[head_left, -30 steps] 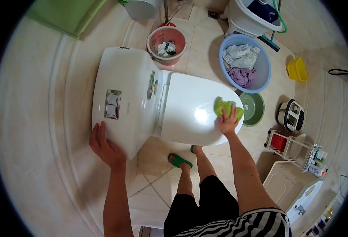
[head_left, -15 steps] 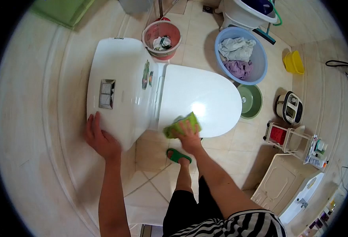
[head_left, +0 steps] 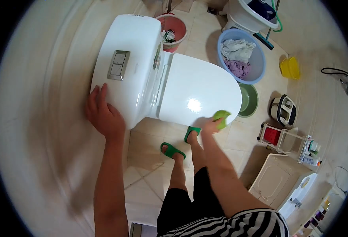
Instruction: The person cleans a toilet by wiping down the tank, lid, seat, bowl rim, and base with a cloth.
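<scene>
In the head view, my left hand [head_left: 105, 112] lies with fingers spread on the near edge of the white toilet tank [head_left: 136, 83]. A silver flush button [head_left: 118, 65] sits just beyond its fingertips. My right hand [head_left: 211, 126] grips a green cloth [head_left: 222, 118] at the near rim of the closed toilet lid [head_left: 199, 83], towards its rounded front end. The cloth is bunched against the lid's edge, and the fingers are partly hidden by it.
Behind the toilet stand a pink bucket [head_left: 178, 26] and a blue basin [head_left: 259, 59] with clothes. A green basin [head_left: 249, 102] is by the lid's front. To the right are a foot-bath tub [head_left: 283, 110], a small rack [head_left: 286, 140] and a beige cabinet [head_left: 278, 177].
My right hand has slid the cloth rightwards along the lid from near the hinge to the front rim. My left hand stays on the tank. The view has shifted, showing both green slippers.
</scene>
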`<state>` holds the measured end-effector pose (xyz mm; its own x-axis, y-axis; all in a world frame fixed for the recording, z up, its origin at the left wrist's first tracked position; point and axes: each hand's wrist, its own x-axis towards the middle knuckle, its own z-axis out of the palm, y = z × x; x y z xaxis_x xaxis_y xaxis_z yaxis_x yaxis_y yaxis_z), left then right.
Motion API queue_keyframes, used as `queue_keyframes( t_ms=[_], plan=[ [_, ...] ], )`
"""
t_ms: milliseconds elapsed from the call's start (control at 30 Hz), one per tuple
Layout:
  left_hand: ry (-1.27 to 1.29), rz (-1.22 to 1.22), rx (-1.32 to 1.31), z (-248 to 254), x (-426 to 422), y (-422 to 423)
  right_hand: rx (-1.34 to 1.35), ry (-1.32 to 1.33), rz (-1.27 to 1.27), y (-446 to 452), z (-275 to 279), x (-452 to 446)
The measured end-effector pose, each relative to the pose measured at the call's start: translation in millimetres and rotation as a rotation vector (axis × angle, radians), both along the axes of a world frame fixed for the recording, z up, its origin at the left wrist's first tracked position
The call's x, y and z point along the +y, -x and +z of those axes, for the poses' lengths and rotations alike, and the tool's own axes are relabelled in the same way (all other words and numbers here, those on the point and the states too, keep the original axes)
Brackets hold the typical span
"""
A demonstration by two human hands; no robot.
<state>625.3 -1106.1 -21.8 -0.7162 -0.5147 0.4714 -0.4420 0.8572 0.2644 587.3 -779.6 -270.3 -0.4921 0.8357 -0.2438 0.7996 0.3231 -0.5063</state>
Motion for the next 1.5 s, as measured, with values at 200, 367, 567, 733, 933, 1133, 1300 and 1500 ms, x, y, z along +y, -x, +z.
queue_keyframes(
  t_ms=[200,367,567,733,933,1133,1300,1500],
  plan=[
    [0.041,-0.002,0.005,-4,-3,-1,0.010,0.395,0.081,-46,19,-198],
    [0.004,0.058,0.031,-4,-1,-2,-0.273,0.586,0.346,-69,66,-231],
    [-0.029,0.031,0.152,-9,-5,-5,0.134,1.015,1.140,-74,66,-95],
    [-0.137,0.113,0.241,-14,38,-26,0.175,0.410,1.450,-23,108,25],
    [-0.629,0.232,0.195,-71,185,-124,0.098,-0.276,1.475,-9,19,73],
    [-1.162,0.292,0.123,-132,255,-180,0.194,0.202,1.853,-73,58,-30],
    [-2.040,0.592,0.667,-124,218,-202,-0.402,0.875,1.712,-133,120,-45],
    [-2.110,0.790,0.681,-113,210,-214,-0.277,0.788,1.819,-143,125,-4]
  ],
)
